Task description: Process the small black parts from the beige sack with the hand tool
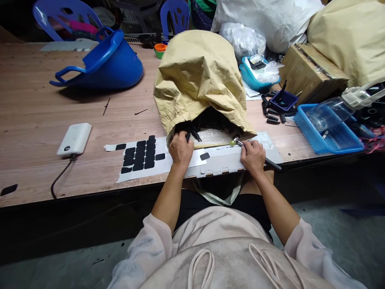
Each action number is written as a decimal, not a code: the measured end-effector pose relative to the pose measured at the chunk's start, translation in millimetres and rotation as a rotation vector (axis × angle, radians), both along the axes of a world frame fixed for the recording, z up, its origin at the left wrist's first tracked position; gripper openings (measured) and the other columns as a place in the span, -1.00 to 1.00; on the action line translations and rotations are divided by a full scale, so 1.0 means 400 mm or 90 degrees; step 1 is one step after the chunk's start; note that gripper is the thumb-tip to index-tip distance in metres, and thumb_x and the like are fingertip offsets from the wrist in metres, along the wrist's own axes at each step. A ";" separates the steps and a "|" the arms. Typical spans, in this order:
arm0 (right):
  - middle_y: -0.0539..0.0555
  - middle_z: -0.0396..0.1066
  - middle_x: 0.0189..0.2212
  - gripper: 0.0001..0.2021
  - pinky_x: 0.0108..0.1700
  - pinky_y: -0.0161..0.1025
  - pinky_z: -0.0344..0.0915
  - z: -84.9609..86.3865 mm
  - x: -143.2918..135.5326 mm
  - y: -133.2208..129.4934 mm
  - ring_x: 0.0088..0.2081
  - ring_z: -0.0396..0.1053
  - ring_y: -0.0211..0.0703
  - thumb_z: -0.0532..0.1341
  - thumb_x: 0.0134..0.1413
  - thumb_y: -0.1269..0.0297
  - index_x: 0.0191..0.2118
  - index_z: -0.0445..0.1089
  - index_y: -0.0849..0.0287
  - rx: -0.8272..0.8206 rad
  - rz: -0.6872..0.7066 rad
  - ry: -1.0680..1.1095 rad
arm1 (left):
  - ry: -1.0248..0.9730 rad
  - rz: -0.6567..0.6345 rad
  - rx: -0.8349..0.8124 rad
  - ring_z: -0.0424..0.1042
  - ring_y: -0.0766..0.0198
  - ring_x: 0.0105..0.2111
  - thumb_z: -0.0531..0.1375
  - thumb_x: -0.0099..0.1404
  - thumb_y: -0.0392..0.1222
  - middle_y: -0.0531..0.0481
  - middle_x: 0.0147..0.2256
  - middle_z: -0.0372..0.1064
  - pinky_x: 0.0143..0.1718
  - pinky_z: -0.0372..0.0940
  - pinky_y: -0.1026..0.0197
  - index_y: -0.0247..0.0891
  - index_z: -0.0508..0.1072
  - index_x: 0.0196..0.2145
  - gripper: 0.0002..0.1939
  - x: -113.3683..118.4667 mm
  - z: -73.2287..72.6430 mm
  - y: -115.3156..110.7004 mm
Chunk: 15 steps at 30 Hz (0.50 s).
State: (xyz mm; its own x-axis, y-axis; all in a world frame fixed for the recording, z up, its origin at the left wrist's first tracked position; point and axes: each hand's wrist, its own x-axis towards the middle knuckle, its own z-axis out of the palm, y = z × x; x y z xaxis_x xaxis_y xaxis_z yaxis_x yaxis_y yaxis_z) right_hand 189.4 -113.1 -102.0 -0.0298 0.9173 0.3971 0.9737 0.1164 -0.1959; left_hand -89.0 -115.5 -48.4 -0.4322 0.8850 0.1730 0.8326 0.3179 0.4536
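A large tan paper sack [201,60] lies on its side with its mouth facing me, and dark pieces show inside. At the left of that mouth, my left hand [181,149] is closed on a small black piece [188,136], mostly hidden by the fingers. Another black piece [197,135] lies just right of it. My right hand [252,155] grips a small hammer with a yellowish head [233,142] and a dark handle [273,164]. It rests over a grey-white board [222,165] at the table edge. Black rounded stickers [140,154] sit on a white backing sheet left of my hands.
A blue tub [114,60] lies tipped at the back left. A white power bank [75,138] with a cable is at the left. To the right are a blue basket [327,142], a small purple tray [282,101], loose black pieces [272,119] and a cardboard box [309,74].
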 end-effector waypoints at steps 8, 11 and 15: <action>0.21 0.42 -0.10 -0.69 -0.08 -0.07 0.14 0.002 -0.002 -0.007 -0.08 0.25 0.09 0.15 0.33 0.24 0.09 0.51 0.11 0.003 -0.016 0.002 | -0.221 -0.413 0.139 0.52 0.15 -0.10 0.29 0.28 -0.39 -0.02 -0.13 0.57 0.00 0.45 0.11 -0.15 0.54 0.08 -0.58 0.090 -0.094 -0.085; 0.21 0.43 -0.11 -0.72 -0.07 -0.06 0.16 -0.001 0.000 -0.004 -0.08 0.26 0.10 0.15 0.34 0.22 0.03 0.53 0.13 -0.001 -0.024 0.006 | -0.249 -0.494 0.086 0.50 0.14 -0.08 0.34 0.24 -0.40 -0.02 -0.13 0.55 0.04 0.44 0.08 -0.16 0.55 0.08 -0.54 0.123 -0.114 -0.041; 0.20 0.44 -0.13 -0.76 -0.07 -0.06 0.20 0.000 0.017 0.010 -0.09 0.27 0.09 0.16 0.33 0.23 -0.03 0.53 0.12 -0.020 -0.005 0.034 | -0.254 -0.478 0.047 0.49 0.17 -0.17 0.43 0.21 -0.27 -0.02 -0.17 0.47 -0.06 0.44 0.12 -0.19 0.62 -0.08 -0.70 0.124 -0.126 0.009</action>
State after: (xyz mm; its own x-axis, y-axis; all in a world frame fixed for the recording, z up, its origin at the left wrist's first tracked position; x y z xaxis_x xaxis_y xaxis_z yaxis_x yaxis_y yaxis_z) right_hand 196.2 -109.2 -102.0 -0.0019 0.9297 0.3683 0.9626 0.1014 -0.2511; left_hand -39.3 -112.0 -98.8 0.2242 0.9537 0.2004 0.5846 -0.2961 0.7553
